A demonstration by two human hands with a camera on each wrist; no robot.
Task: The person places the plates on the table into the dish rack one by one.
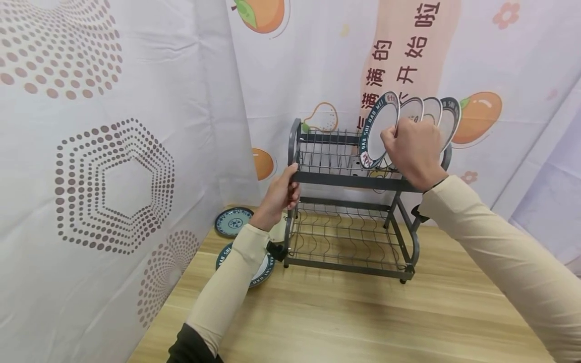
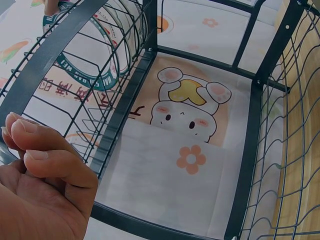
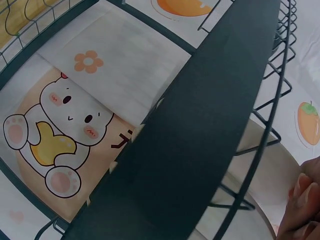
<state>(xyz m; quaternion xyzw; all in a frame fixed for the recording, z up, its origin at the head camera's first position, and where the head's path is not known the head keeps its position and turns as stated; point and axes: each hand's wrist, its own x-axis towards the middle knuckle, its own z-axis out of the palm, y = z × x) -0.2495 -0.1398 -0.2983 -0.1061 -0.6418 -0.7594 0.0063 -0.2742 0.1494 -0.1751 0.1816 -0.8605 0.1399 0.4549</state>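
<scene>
A dark metal two-tier dish rack [image 1: 349, 180] stands on the wooden table. My left hand [image 1: 274, 199] grips the left end of its upper tier; the left wrist view shows those fingers [image 2: 60, 165] curled at the frame. On the upper tier's right side, my right hand [image 1: 417, 151] pinches a white plate [image 1: 381, 132] with a dark green lettered rim. That plate stands upright, slightly tilted, at the front of a row. Behind it, more upright plates [image 1: 449, 113] are partly covered by the hand. In the right wrist view, only some fingertips [image 3: 305, 197] show beside a plate [image 3: 252, 167].
Left of the rack, a blue patterned plate [image 1: 233, 222] lies on the table [image 1: 336, 317]. Nearer, a lettered plate [image 1: 263, 272] is partly under my left forearm. The lower wire tier [image 1: 349, 237] holds no plates. Printed curtains [image 1: 313, 60] hang close behind and at the left.
</scene>
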